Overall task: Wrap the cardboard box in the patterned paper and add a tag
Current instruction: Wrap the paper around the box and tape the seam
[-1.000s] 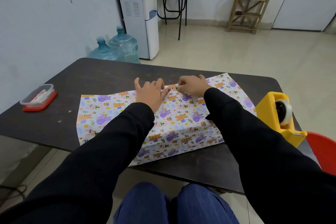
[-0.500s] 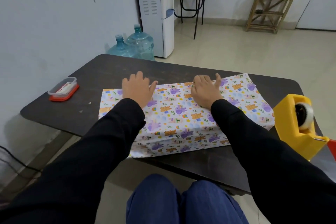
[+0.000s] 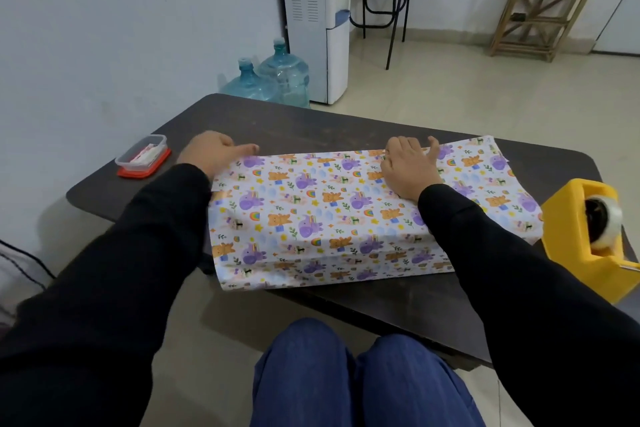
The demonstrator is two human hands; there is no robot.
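The patterned paper (image 3: 311,204), white with purple and orange animals, lies folded over the cardboard box on the dark table (image 3: 311,121); the box itself is fully hidden under it. My left hand (image 3: 214,152) is at the paper's far left corner, thumb stretched along the back edge, its fingers blurred. My right hand (image 3: 408,166) presses flat on the paper's top near the back edge, fingers straight and thumb spread. No tag is visible.
A yellow tape dispenser (image 3: 588,236) stands at the table's right edge. A small clear container with a red lid (image 3: 143,158) sits at the far left. Water jugs (image 3: 273,83), a water dispenser (image 3: 315,17) and a wooden shelf (image 3: 543,7) stand beyond.
My hands slid apart along the paper's back edge, the left out to the left corner, the right toward the right. The view shifted left.
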